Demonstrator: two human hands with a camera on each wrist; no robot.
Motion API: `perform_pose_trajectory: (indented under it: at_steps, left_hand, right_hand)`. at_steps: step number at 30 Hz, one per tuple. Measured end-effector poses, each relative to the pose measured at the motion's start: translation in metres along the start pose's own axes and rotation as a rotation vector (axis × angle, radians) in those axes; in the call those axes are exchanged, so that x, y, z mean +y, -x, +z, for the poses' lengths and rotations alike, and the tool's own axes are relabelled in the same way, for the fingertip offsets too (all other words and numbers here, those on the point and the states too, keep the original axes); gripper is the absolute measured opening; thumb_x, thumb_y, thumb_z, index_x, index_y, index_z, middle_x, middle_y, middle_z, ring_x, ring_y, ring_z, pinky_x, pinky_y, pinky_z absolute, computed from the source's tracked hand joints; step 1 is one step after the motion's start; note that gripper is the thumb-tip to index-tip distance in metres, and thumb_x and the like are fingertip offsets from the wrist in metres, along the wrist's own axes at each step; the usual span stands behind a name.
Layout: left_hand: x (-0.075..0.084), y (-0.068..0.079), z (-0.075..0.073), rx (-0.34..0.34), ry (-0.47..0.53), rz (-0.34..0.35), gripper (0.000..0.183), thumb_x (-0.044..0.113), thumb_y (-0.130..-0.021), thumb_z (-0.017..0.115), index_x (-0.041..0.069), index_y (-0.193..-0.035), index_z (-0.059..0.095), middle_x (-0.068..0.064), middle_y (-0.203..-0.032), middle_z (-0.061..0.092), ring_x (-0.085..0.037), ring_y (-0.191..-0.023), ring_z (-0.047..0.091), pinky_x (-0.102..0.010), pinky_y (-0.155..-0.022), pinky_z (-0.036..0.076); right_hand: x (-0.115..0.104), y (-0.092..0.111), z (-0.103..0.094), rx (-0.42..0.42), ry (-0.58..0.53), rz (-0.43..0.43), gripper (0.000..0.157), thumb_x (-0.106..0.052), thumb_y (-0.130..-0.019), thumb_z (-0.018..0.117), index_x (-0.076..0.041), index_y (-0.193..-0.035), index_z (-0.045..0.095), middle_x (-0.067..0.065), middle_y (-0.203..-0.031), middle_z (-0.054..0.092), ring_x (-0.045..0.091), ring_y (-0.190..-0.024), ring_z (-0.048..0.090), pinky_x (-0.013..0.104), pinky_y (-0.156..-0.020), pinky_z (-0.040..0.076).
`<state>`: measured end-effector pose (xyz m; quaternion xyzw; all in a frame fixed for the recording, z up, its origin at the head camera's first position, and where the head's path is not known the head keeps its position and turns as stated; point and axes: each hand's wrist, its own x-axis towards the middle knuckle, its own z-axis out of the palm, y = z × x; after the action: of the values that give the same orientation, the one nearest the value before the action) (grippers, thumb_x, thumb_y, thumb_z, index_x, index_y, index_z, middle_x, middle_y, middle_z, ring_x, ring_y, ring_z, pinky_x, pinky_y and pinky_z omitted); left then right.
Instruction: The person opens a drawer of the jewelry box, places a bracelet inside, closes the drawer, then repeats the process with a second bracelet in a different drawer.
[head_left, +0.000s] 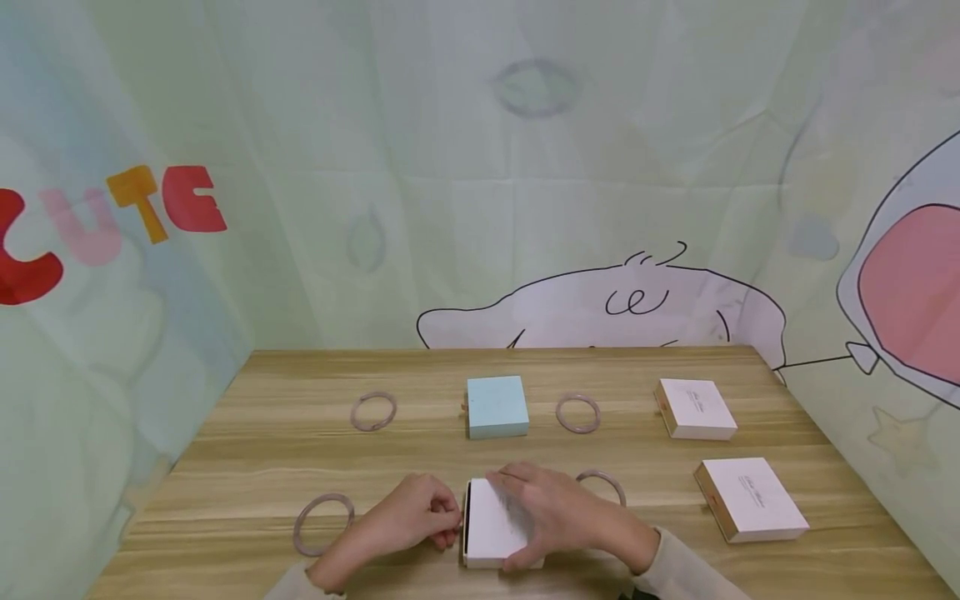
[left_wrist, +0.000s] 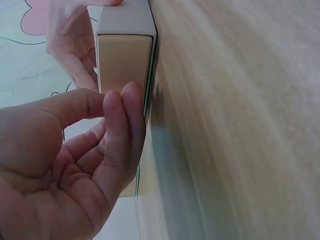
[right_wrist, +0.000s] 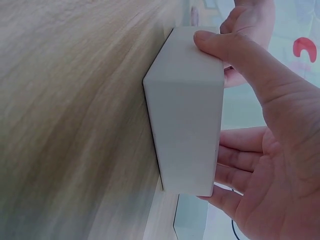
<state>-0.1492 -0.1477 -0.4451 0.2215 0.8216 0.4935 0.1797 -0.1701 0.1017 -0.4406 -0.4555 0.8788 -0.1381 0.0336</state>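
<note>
A white drawer-style gift box (head_left: 486, 523) lies flat on the wooden table near its front edge. My right hand (head_left: 558, 510) grips it from above, thumb on the near side and fingers over the far side; the right wrist view shows the thumb (right_wrist: 215, 44) on the box. At the box's left end, my left hand (head_left: 412, 515) pinches with thumb and fingertips right against the tan drawer front (left_wrist: 125, 60). Those fingers hide most of the small pull tab there. In the head view a narrow dark gap runs along the box's left edge.
A light blue box (head_left: 497, 407) stands behind the white one. Two more white boxes (head_left: 696, 408) sit on the right. Pale purple bangles lie around: back left (head_left: 373, 411), back middle (head_left: 577, 413), front left (head_left: 322, 523), and one (head_left: 603, 482) partly behind my right hand.
</note>
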Motion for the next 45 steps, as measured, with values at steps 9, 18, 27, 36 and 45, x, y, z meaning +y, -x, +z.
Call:
perform_pose_trajectory:
  at_steps: [9, 18, 27, 36, 45]
  left_hand:
    - [-0.001, 0.002, 0.0, 0.001, 0.006, 0.002, 0.016, -0.003, -0.089, 0.06, 0.0, -0.076, 0.069, -0.006, -0.065, 0.067, -0.019, -0.056, 0.066, -0.029, -0.055, 0.055]
    - [0.001, 0.004, -0.002, 0.002, -0.004, -0.008, 0.015, -0.003, -0.089, 0.06, -0.001, -0.076, 0.069, -0.005, -0.065, 0.067, -0.019, -0.057, 0.066, -0.029, -0.056, 0.056]
    - [-0.001, 0.005, -0.003, 0.006, 0.014, -0.018, 0.016, -0.002, -0.09, 0.06, -0.001, -0.076, 0.069, -0.005, -0.065, 0.067, -0.019, -0.057, 0.066, -0.03, -0.056, 0.056]
    - [-0.002, 0.007, -0.004, -0.002, 0.016, -0.014, 0.017, -0.001, -0.091, 0.061, 0.0, -0.077, 0.069, -0.006, -0.066, 0.068, -0.018, -0.057, 0.066, -0.03, -0.057, 0.056]
    - [0.001, 0.01, -0.005, -0.001, 0.01, -0.023, 0.016, 0.0, -0.092, 0.061, -0.001, -0.078, 0.07, -0.006, -0.067, 0.068, -0.02, -0.058, 0.067, -0.03, -0.058, 0.056]
  right_hand:
    - [0.0, 0.0, 0.0, -0.003, -0.01, -0.005, 0.101, -0.06, -0.071, 0.082, -0.001, -0.145, 0.047, 0.008, -0.135, 0.055, 0.016, -0.119, 0.054, 0.027, -0.094, 0.048]
    - [0.0, 0.001, -0.001, -0.003, -0.022, -0.002, 0.101, -0.06, -0.071, 0.082, -0.001, -0.146, 0.046, 0.008, -0.136, 0.055, 0.016, -0.118, 0.055, 0.027, -0.094, 0.048]
    - [0.0, 0.001, -0.002, -0.005, -0.027, 0.001, 0.102, -0.059, -0.071, 0.082, -0.001, -0.146, 0.046, 0.008, -0.136, 0.055, 0.016, -0.118, 0.054, 0.026, -0.094, 0.048]
    - [0.001, 0.002, -0.001, -0.005, -0.024, -0.012, 0.103, -0.059, -0.07, 0.082, -0.001, -0.146, 0.045, 0.009, -0.136, 0.055, 0.017, -0.121, 0.054, 0.027, -0.096, 0.047]
    - [0.0, 0.002, -0.002, -0.008, -0.043, -0.013, 0.102, -0.058, -0.07, 0.083, 0.0, -0.145, 0.046, 0.008, -0.136, 0.055, 0.016, -0.12, 0.054, 0.027, -0.096, 0.047]
